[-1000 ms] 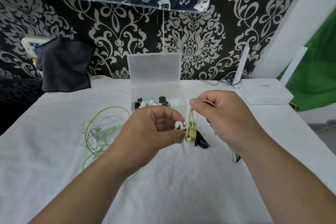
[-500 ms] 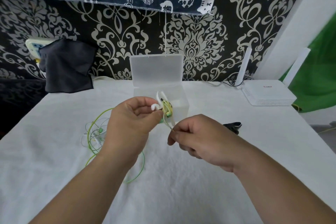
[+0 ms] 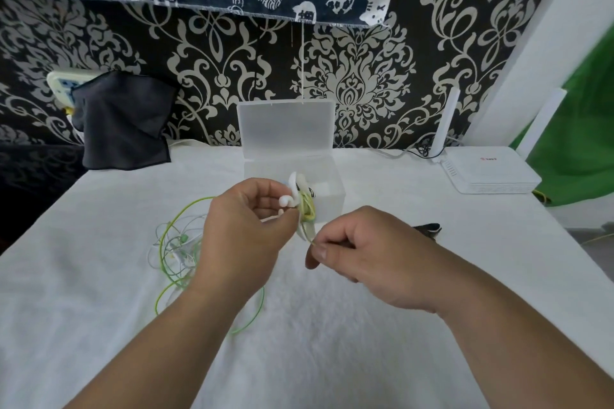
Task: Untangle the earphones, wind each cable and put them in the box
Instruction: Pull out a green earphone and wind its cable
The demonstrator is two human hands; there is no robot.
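open box, contents mostly hidden

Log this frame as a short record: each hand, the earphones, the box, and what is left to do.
left hand: holds the wound earphone bundle, yellow-green cable, white earbuds on top
right hand: pinches the loose cable end just below the bundle
box: open, lid upright, behind the hands
tangled earphones: green and white, on the table, left of the hands
remaining: bundle not yet boxed; tangle not yet wound
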